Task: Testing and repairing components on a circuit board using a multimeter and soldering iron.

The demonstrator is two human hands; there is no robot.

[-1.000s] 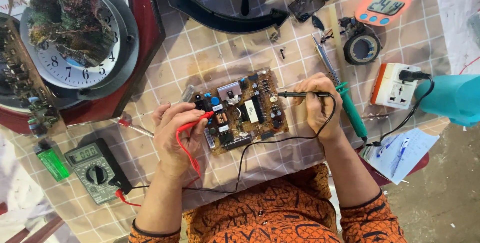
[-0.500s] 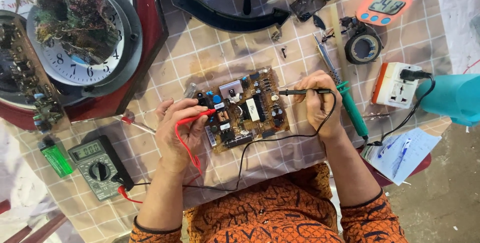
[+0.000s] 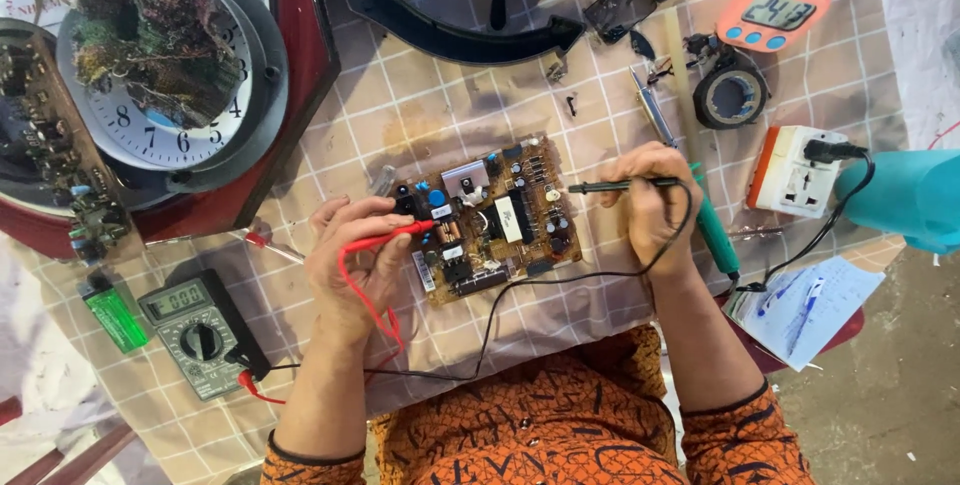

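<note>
A brown circuit board (image 3: 490,215) with many components lies on the checked tablecloth in front of me. My left hand (image 3: 355,265) grips a red test probe (image 3: 390,238) whose tip touches the board's left side. My right hand (image 3: 650,205) pinches a black test probe (image 3: 605,186), its tip pointing at the board's right part. Red and black leads run down and left to a grey multimeter (image 3: 195,330) near the table's front left edge.
A wall clock (image 3: 180,115) in a red frame lies at the left with a tangle of parts on it. A tape roll (image 3: 732,97), an orange timer (image 3: 772,11), a white-orange power strip (image 3: 795,172), a green-handled tool (image 3: 715,230), a green lighter (image 3: 112,312) and papers (image 3: 805,305) lie around.
The view has shifted slightly. Both hands stay on the board; the black probe tip has moved a little over the right part of the board.
</note>
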